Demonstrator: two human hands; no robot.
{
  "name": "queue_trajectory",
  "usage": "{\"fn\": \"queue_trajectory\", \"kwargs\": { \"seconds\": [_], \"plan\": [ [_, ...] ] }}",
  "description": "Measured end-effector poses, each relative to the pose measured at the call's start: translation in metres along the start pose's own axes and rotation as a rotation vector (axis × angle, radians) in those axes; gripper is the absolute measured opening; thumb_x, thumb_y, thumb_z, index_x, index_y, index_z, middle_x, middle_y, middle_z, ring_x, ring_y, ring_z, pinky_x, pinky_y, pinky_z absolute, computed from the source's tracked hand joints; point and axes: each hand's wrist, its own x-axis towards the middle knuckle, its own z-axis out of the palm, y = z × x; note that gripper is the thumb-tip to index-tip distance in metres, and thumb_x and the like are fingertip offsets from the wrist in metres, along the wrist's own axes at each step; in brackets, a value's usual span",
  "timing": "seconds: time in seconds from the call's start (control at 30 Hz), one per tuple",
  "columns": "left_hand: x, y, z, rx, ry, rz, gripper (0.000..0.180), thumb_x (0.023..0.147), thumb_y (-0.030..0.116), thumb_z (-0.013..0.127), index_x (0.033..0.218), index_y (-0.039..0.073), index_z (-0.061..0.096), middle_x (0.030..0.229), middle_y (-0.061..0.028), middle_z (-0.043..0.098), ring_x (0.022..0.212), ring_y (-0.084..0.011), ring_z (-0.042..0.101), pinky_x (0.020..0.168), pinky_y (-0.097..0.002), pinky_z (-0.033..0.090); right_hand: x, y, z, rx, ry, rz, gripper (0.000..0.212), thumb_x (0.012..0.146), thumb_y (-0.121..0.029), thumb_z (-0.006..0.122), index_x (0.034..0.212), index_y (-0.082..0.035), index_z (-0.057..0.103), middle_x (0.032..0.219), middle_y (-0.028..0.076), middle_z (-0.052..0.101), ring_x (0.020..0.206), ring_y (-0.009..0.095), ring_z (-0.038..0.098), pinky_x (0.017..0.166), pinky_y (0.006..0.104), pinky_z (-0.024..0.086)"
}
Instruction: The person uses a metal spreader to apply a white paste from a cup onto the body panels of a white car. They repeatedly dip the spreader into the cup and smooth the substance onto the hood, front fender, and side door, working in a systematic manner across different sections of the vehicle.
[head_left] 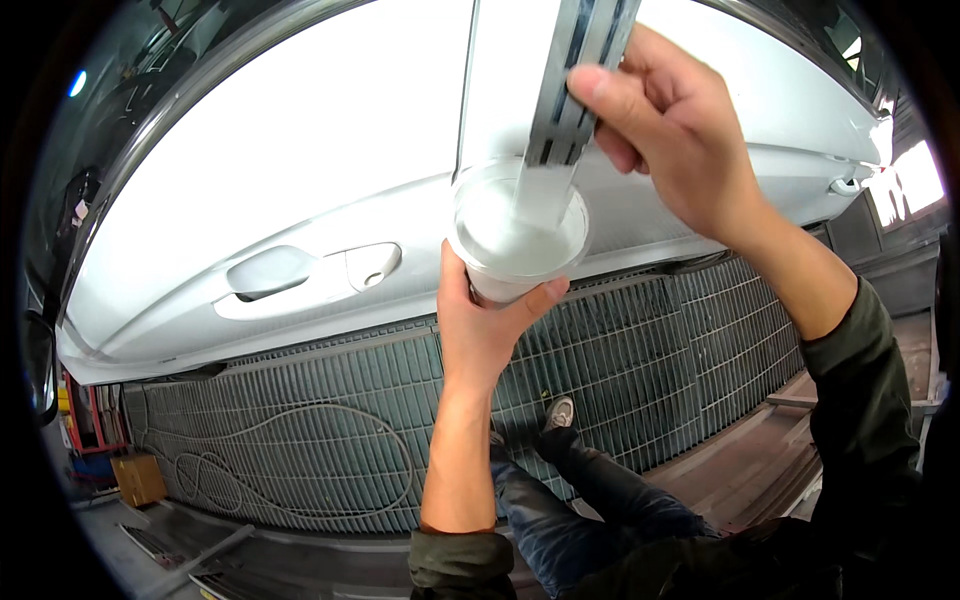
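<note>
My left hand [476,335] is wrapped round a clear plastic cup [497,284] from below, with the thumb along its near right side. White paint [500,232] fills much of the cup. Between the thumb and fingers of my right hand [685,125] is a flat metal mixing stick [583,75] with dark slots and markings. It tilts down to the left, and its white-coated lower end reaches into the cup. Whether the tip touches the bottom is hidden by the paint. Just beyond the cup stands the side of a white car [330,130].
A car door handle [325,283] is left of the cup. Underfoot runs a metal floor grating [640,350], with a looped hose [410,455] lying on it at left. A cardboard box [138,479] sits at the far left. My shoe [560,413] rests on the grating.
</note>
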Motion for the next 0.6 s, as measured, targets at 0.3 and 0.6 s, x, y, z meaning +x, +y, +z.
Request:
{"fn": "queue_trajectory", "kwargs": {
  "seconds": [0.3,0.6],
  "plan": [
    [0.002,0.001,0.002,0.020,0.045,-0.028,0.078,0.068,0.008,0.088,0.134,0.004,0.047,0.124,-0.0091,0.059,0.114,-0.0223,0.059,0.096,-0.0357,0.053,0.004,0.015,0.001,-0.029,-0.098,-0.117,0.022,0.099,-0.024,0.058,0.089,-0.004,0.056,0.057,-0.002,0.045,0.050,0.006,0.041,0.047,0.0238,0.035],
    [0.001,0.002,0.002,-0.005,0.032,-0.038,0.077,0.069,0.005,0.086,0.135,0.004,0.046,0.123,-0.0090,0.059,0.114,-0.0226,0.058,0.090,-0.0338,0.056,0.005,0.009,0.001,-0.078,-0.046,-0.141,0.032,0.098,-0.029,0.058,0.079,-0.005,0.052,0.058,0.000,0.046,0.051,0.010,0.044,0.047,0.0273,0.036]
  ]
}}
